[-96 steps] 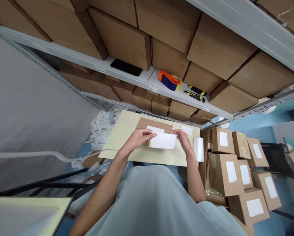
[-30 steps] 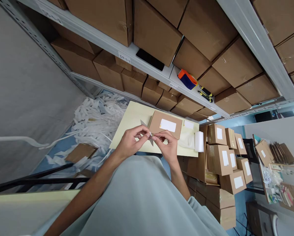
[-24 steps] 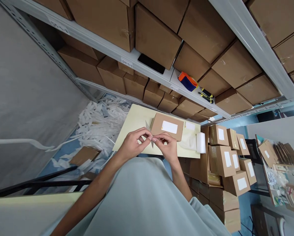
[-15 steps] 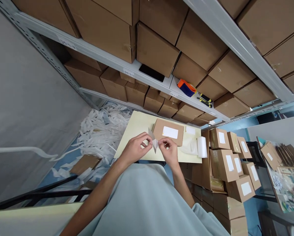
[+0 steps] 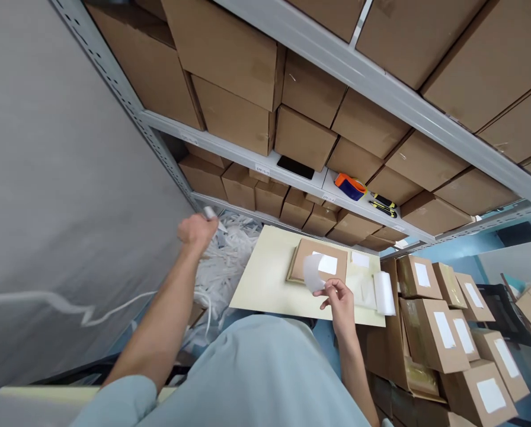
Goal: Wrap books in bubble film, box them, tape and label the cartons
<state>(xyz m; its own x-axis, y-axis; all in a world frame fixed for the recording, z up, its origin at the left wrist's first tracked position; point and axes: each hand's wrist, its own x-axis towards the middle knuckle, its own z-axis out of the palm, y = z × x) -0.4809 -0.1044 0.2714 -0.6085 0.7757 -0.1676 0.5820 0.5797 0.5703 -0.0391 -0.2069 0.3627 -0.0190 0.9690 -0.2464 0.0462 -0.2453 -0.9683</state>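
now the left hand (image 5: 197, 230) has swung away, holding white paper (image 5: 209, 212).

Head-worn camera, facing forward and down at the table (image 5: 265, 279)
It looks from above the near edge, close enough to hold all four corners, tilted so the far edge slopes down rightward.

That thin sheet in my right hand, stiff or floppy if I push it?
The sheet will probably bend easily, since it bows into a curve. It's likely light too: the right hand holds it up with a fingertip pinch at one end.
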